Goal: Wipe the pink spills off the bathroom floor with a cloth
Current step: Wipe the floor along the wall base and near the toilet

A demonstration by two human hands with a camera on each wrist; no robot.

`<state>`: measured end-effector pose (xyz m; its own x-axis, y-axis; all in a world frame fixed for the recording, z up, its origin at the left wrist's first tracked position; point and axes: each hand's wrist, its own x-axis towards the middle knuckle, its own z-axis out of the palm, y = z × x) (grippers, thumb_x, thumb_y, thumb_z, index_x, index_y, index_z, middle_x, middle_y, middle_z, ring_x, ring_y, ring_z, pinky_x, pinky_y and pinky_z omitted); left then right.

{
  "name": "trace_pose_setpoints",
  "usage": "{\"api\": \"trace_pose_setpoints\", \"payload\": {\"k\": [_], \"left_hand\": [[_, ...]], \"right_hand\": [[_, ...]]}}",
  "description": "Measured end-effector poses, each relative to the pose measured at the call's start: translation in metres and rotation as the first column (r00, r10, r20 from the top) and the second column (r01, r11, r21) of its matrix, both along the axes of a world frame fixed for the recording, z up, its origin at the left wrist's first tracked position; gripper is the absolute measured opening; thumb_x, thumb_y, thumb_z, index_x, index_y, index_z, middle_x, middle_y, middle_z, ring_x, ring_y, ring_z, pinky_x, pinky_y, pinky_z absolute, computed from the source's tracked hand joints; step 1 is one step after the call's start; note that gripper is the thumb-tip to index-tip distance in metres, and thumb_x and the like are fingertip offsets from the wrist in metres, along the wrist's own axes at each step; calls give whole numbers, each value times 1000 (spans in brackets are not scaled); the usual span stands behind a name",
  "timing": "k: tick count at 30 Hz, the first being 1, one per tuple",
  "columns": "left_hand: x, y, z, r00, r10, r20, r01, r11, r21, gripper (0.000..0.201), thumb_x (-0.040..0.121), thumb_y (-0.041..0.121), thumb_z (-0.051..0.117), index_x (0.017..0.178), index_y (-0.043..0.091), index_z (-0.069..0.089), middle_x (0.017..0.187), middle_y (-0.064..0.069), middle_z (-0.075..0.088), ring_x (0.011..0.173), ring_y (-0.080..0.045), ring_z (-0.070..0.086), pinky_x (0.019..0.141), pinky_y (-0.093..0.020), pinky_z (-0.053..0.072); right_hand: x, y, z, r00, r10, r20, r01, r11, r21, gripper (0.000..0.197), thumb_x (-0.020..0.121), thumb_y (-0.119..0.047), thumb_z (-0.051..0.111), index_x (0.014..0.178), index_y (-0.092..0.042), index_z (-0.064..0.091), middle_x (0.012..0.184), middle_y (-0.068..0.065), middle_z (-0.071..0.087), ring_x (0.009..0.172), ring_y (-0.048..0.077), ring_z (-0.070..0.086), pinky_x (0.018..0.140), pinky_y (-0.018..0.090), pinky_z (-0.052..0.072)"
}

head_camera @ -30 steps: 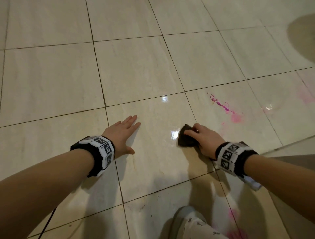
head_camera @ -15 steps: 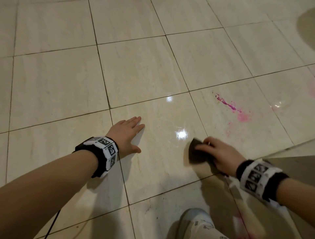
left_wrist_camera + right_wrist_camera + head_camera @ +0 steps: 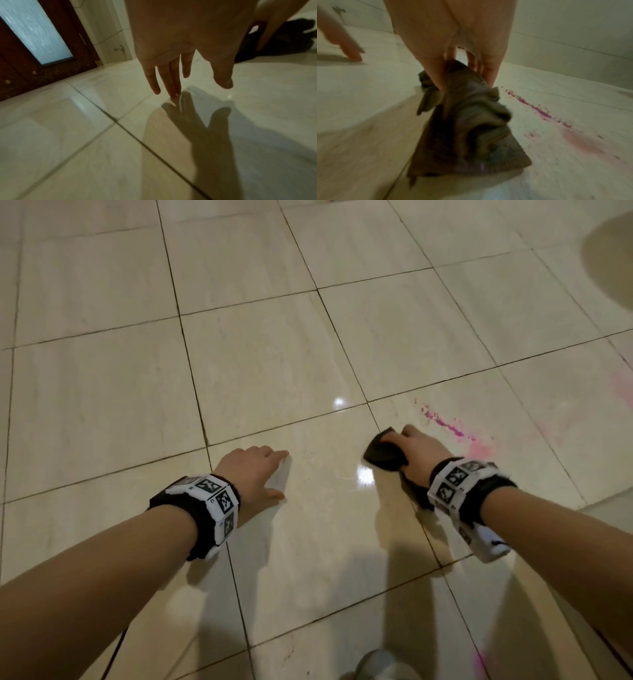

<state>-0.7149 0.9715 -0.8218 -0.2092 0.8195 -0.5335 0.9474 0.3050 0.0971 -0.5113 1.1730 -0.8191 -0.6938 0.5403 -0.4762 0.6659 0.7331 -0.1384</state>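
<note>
My right hand (image 3: 416, 445) grips a dark crumpled cloth (image 3: 383, 455) pressed on the beige tiled floor (image 3: 274, 364). In the right wrist view the thumb and fingers pinch the bunched top of the cloth (image 3: 467, 128). A pink spill (image 3: 452, 429) streaks the tile just right of that hand, with a paler smear at its near end; it also shows as the spill (image 3: 539, 112) beside the cloth. My left hand (image 3: 255, 470) rests open on the floor to the left, its fingertips (image 3: 173, 93) touching the tile.
A faint pink stain (image 3: 621, 385) marks the tile at the far right, and another pink patch (image 3: 483, 660) lies near my foot (image 3: 380, 666) at the bottom. A dark wooden door with frosted glass (image 3: 34, 33) stands beyond the left hand.
My right hand has pushed the cloth forward and to the right, back up beside the pink streak. The left hand has stayed planted on the floor.
</note>
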Motion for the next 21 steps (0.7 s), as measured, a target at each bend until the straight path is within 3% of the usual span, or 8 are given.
{"api": "trace_pose_setpoints", "payload": {"k": [2, 7, 15, 18, 21], "left_hand": [[-10, 16, 12, 999, -32, -32, 31, 999, -42, 73, 90, 50, 53, 149, 26, 16, 138, 1, 44, 118, -21, 50, 92, -32, 45], [-23, 45, 31, 994, -69, -82, 63, 995, -73, 67, 92, 48, 50, 149, 32, 16, 132, 5, 47, 112, -17, 53, 82, -28, 44], [-44, 107, 92, 975, -199, -98, 178, 966, -188, 63, 96, 47, 42, 149, 33, 11, 136, 7, 43, 117, -13, 50, 89, -25, 47], [-55, 141, 129, 956, -253, -146, 222, 955, -197, 63, 96, 48, 41, 149, 34, 10, 138, 8, 42, 117, -12, 49, 88, -24, 47], [-68, 180, 158, 937, -282, -205, 253, 955, -158, 62, 96, 48, 41, 149, 35, 11, 138, 8, 41, 118, -12, 48, 86, -24, 47]], "right_hand": [[-2, 4, -4, 999, 6, 33, -4, 999, -45, 61, 82, -2, 56, 136, -24, 38, 118, 8, 43, 99, 28, 55, 85, 34, 49], [-8, 35, 3, 997, 34, 62, -28, 994, -104, 61, 83, 0, 55, 136, -25, 39, 120, 6, 44, 98, 28, 56, 85, 36, 52], [-4, 88, 28, 992, -113, 55, 120, 984, -132, 58, 85, -5, 55, 137, -24, 38, 123, 9, 41, 101, 29, 55, 89, 35, 49], [3, 108, 44, 962, -274, 19, 274, 956, -106, 53, 86, -16, 59, 135, -24, 41, 120, 9, 42, 99, 30, 56, 87, 36, 50], [17, 137, 58, 869, -493, 30, 494, 867, -65, 52, 84, -25, 64, 132, -22, 44, 119, 10, 41, 98, 31, 58, 86, 35, 50]]}}
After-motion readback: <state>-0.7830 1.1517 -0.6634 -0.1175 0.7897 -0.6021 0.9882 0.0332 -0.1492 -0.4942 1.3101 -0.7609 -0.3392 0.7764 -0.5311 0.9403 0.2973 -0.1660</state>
